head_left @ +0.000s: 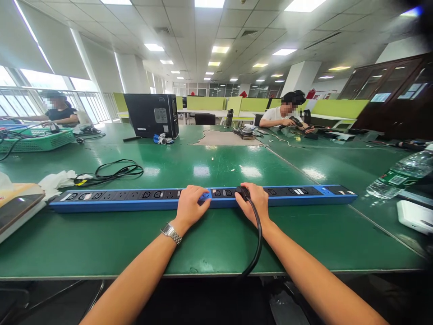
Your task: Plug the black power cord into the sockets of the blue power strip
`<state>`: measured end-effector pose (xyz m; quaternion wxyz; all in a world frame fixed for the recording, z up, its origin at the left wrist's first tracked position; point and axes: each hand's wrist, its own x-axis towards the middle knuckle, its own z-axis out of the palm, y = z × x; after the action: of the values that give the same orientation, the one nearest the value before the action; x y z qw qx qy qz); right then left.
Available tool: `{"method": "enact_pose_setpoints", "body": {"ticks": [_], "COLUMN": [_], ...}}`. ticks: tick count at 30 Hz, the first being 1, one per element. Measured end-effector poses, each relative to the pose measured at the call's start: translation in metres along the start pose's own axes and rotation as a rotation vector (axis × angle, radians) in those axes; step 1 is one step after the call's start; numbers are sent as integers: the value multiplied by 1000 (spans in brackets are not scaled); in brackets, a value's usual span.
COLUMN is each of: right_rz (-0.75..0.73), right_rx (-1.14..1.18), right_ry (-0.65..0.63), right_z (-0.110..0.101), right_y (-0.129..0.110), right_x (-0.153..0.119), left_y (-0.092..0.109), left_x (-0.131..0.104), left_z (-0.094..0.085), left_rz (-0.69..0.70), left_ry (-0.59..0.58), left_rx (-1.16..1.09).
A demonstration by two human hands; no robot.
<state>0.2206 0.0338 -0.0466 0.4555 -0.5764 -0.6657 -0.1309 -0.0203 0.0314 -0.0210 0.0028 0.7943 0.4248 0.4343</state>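
A long blue power strip (111, 205) with black sockets lies across the green table in front of me. My left hand (191, 202), with a metal watch on its wrist, grips the strip left of its middle, fingers over the top and thumb on the near side. In my right hand (256, 201) is a black plug (242, 193), held between thumb and fingers against the strip's socket face. Whether its pins are inside a socket is hidden. From the plug a thick black cable (260, 237) curves down over the table's front edge.
Coiled black cable (118, 171), tissues (59, 183) and a green basket (43, 140) are on the left. A black computer case (152, 115) stands behind. At right are a water bottle (401, 171) and a white device (416, 216). Two people (286, 113) sit across the table.
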Motion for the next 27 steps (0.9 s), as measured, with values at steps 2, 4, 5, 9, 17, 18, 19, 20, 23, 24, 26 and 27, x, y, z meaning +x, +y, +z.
{"method": "enact_pose_setpoints", "body": {"ticks": [2, 4, 5, 9, 17, 18, 19, 20, 23, 24, 26, 27], "right_rz": [37, 62, 67, 78, 177, 183, 172, 142, -31, -96, -204, -247], "right_rx": [-35, -63, -70, -52, 125, 149, 167, 181, 223, 239, 271, 287], "right_ry": [14, 7, -3, -15, 152, 174, 177, 160, 38, -11, -96, -128], "right_z": [1, 2, 2, 4, -3, -4, -4, -4, -3, -3, -2, -2], "right_y": [2, 4, 5, 8, -1, -3, -5, -8, -20, -24, -32, -35], "right_x": [-1, -2, -2, -3, 3, 3, 3, 2, -2, -3, -6, -7], "left_y": [0, 0, 0, 0, 0, 1, 2, 3, 8, 10, 12, 12], "left_x": [0, 0, 0, 0, 1, 1, 0, 0, -1, -2, -3, -3], "left_z": [0, 0, 0, -1, -2, -2, -2, -1, 0, 1, 1, 1], "left_rz": [-7, -11, -12, -13, -30, -29, -24, -15, 38, 65, 121, 147], "left_ry": [3, -1, -4, -6, -15, -22, -31, -42, -77, -94, -133, -148], "left_rx": [0, -7, -13, -20, -36, -36, -34, -30, -27, -31, -40, -42]}}
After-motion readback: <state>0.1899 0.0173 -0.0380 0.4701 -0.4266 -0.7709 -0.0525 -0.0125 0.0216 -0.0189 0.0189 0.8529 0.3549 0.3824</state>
